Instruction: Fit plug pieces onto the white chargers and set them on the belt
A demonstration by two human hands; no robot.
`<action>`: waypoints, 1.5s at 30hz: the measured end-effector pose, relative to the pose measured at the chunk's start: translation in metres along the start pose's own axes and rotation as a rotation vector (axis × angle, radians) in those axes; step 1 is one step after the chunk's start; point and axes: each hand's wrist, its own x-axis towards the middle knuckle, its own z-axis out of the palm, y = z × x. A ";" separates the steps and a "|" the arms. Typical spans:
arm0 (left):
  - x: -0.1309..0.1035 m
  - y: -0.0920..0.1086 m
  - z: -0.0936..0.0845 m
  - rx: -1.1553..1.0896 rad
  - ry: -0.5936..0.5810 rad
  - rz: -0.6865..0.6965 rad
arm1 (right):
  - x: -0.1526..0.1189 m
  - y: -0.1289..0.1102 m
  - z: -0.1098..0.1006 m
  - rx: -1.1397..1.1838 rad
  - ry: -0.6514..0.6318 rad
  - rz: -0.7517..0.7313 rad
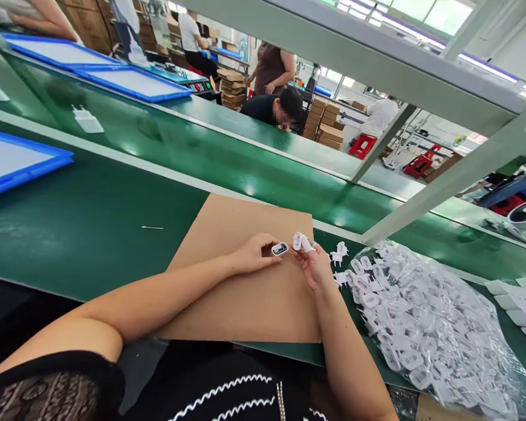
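Observation:
Above a brown cardboard sheet (245, 304), my left hand (256, 254) is closed on a white plug housing (280, 249), whose open end shows dark and yellowish parts inside. Just to its right, my right hand (314, 263) pinches a small white plug cap (297, 241); a white covering shows on one of its fingers. The two pieces are close but apart. Several loose white plug pieces (341, 250) lie right of the cardboard, beside a clear plastic bag (438, 321) filled with many more.
A green conveyor belt (245, 178) runs beyond the cardboard, under a metal frame (433, 181). A white plug (87, 121) sits on the belt. Blue-edged trays (21, 161) stand left; white housings (519, 304) lie far right. People are across the line.

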 end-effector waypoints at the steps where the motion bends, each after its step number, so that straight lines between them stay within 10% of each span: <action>1: 0.001 0.001 -0.001 -0.004 -0.023 0.027 | 0.000 0.000 0.001 -0.037 -0.004 -0.017; 12: 0.004 -0.008 -0.005 -0.068 -0.021 0.041 | -0.016 -0.008 0.012 -1.058 -0.243 -0.715; 18: 0.004 -0.009 -0.006 -0.080 -0.024 0.084 | -0.011 -0.008 0.018 -1.406 -0.318 -0.725; 34: 0.004 -0.008 -0.009 -0.089 -0.062 0.060 | -0.009 -0.006 0.014 -1.373 -0.205 -1.074; 45: 0.004 -0.008 -0.009 -0.092 -0.060 0.083 | -0.011 -0.009 0.021 -1.521 -0.166 -0.946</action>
